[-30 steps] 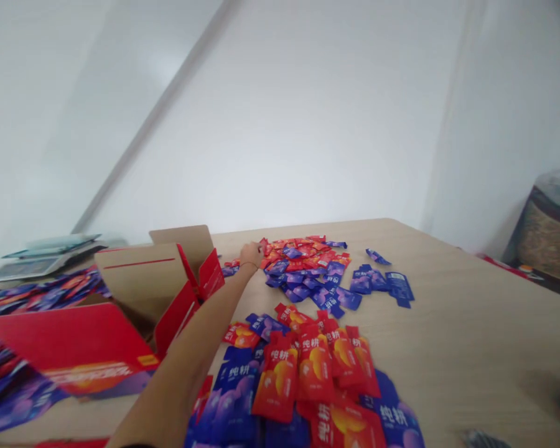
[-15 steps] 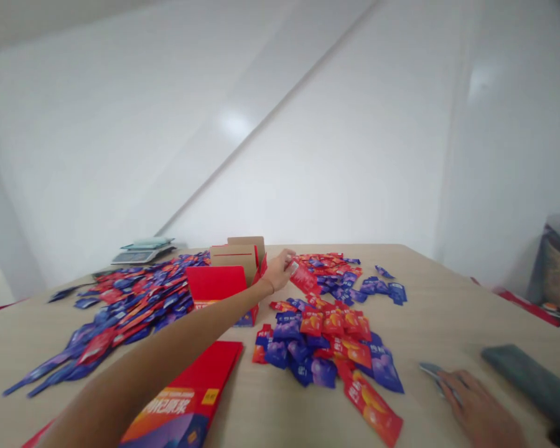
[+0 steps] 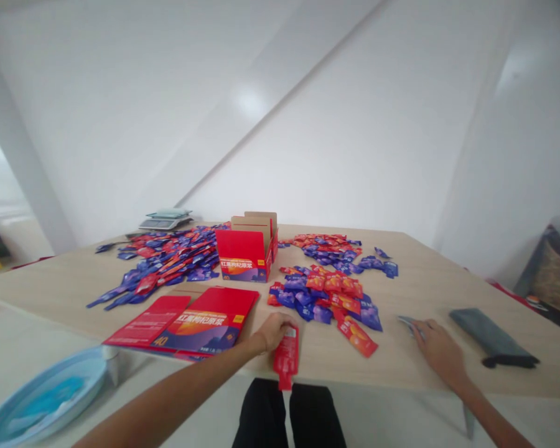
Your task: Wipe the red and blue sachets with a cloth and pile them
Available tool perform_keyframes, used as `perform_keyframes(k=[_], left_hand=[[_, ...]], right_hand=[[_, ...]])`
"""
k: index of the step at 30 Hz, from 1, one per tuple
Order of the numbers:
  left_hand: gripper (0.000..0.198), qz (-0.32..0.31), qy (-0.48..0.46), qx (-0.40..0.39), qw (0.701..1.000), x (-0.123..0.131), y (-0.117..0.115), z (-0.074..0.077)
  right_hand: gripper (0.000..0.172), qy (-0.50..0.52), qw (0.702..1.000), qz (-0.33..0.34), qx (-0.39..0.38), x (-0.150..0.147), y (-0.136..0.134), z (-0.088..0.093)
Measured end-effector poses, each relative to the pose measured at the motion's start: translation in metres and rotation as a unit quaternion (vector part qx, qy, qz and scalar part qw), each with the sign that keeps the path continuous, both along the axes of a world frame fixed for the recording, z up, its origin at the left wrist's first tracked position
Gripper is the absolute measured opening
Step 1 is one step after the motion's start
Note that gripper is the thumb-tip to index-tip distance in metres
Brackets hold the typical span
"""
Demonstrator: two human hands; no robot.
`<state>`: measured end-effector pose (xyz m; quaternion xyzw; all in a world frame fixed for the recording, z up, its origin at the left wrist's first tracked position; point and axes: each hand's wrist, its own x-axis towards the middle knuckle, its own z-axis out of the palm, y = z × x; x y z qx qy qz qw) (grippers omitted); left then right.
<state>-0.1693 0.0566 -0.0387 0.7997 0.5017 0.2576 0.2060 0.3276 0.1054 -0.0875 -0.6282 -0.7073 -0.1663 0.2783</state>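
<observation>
My left hand (image 3: 276, 331) grips a red spouted pouch (image 3: 287, 354) by its wide end at the table's near edge, the spout pointing down toward my knees. My right hand (image 3: 437, 350) rests on the table with its fingers closed over a small flat grey object (image 3: 405, 320), whose kind I cannot make out. Between the two hands, a small heap of red and purple pouches (image 3: 308, 295) lies ahead, with one loose red pouch (image 3: 357, 336) at its near side. Left of my left hand, flat red-and-purple cartons (image 3: 205, 323) lie on the table.
An upright red box (image 3: 242, 255) with raised flaps stands mid-table. To its left spreads a large pile of pouches (image 3: 168, 258), with a scale (image 3: 165, 221) behind. More pouches (image 3: 329, 246) lie farther back. A grey case (image 3: 490, 336) sits at right; a blue basin (image 3: 51, 398) is low at left.
My left hand has come back from the far pouches to the near table edge with the red pouch. My view has tilted down. The right hand stays by the grey object.
</observation>
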Motion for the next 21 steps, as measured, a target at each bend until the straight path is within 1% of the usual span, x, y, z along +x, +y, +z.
perform_keyframes(k=[1, 3, 5, 6, 7, 8, 9, 11, 13, 15, 17, 18, 19, 21], left_hand=[[0.035, 0.005, 0.007, 0.012, 1.0, 0.0, -0.001, -0.002], [0.036, -0.002, 0.024, 0.034, 0.999, -0.001, -0.003, -0.001], [0.033, -0.032, 0.038, 0.049, 0.998, -0.005, -0.01, 0.006], [0.031, -0.054, 0.053, 0.07, 0.995, -0.007, -0.018, 0.01], [0.03, -0.072, 0.07, 0.099, 0.99, -0.008, -0.029, 0.012], [0.028, -0.091, 0.1, 0.146, 0.98, -0.009, -0.043, 0.014], [0.027, -0.092, 0.13, 0.207, 0.965, -0.009, -0.06, 0.013], [0.024, -0.073, 0.165, 0.291, 0.94, -0.007, -0.093, 0.007], [0.02, -0.052, 0.185, 0.329, 0.925, -0.004, -0.12, -0.002], [0.013, -0.035, 0.196, 0.335, 0.921, -0.001, -0.135, -0.012], [0.01, -0.032, 0.202, 0.331, 0.921, 0.0, -0.137, -0.02], [0.011, -0.035, 0.203, 0.329, 0.922, -0.001, -0.136, -0.023], [0.012, -0.037, 0.202, 0.329, 0.922, -0.001, -0.134, -0.027], [0.014, -0.03, 0.194, 0.33, 0.923, -0.002, -0.131, -0.035]], right_hand=[[0.039, -0.001, 1.0, -0.001, -0.002, 0.002, 0.002, -0.003], [0.041, -0.008, 1.0, -0.003, -0.004, 0.006, 0.006, -0.008], [0.045, -0.019, 1.0, -0.006, -0.007, 0.009, 0.01, -0.012], [0.046, -0.026, 1.0, -0.007, -0.01, 0.011, 0.011, -0.013], [0.048, -0.033, 0.999, -0.008, -0.013, 0.012, 0.012, -0.014], [0.048, -0.041, 0.999, -0.009, -0.016, 0.013, 0.013, -0.015], [0.047, -0.049, 0.999, -0.013, -0.019, 0.014, 0.014, -0.016], [0.046, -0.067, 0.997, -0.024, -0.027, 0.013, 0.013, -0.016], [0.045, -0.089, 0.994, -0.045, -0.046, 0.011, 0.012, -0.013], [0.043, -0.123, 0.987, -0.061, -0.086, 0.007, 0.01, -0.002], [0.04, -0.164, 0.976, -0.064, -0.13, -0.003, 0.01, 0.015], [0.039, -0.176, 0.973, -0.061, -0.139, -0.011, 0.01, 0.026], [0.039, -0.177, 0.974, -0.057, -0.13, -0.022, 0.01, 0.037], [0.039, -0.138, 0.988, -0.031, -0.069, -0.051, 0.008, 0.06]])
